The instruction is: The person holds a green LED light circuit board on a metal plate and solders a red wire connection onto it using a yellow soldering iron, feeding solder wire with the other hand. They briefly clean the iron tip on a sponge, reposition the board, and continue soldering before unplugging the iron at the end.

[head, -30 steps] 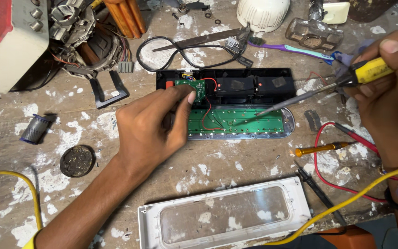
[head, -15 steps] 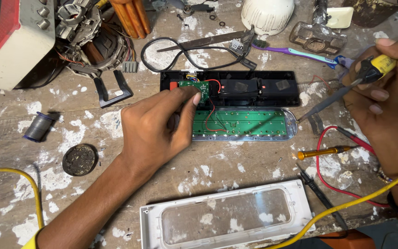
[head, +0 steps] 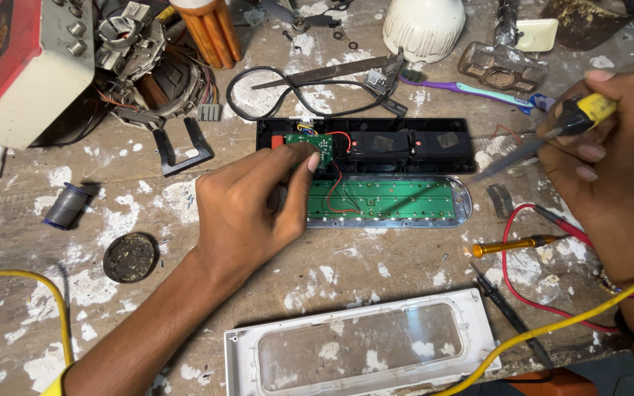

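An opened black device case (head: 405, 147) lies on the paint-spattered bench, with a long green circuit board (head: 390, 199) in a clear tray in front of it. My left hand (head: 251, 209) rests on the case's left end, fingers pinching a small green circuit board (head: 317, 144) with red and black wires. My right hand (head: 610, 165) is at the right, gripping a yellow-handled soldering iron (head: 581, 114); its metal tip (head: 497, 165) hovers just right of the case, off the board.
A white cover with a clear window (head: 361, 352) lies at the front. A small yellow screwdriver (head: 511, 244), red lead (head: 522, 286), black probe (head: 504, 308), yellow cable (head: 552, 330), solder spool (head: 67, 205), round tin (head: 131, 257), toothbrush (head: 478, 92) and motor parts (head: 155, 66) crowd the bench.
My right hand has drawn the soldering iron's tip back to the right, off the long green board. My left hand stays on the small board.
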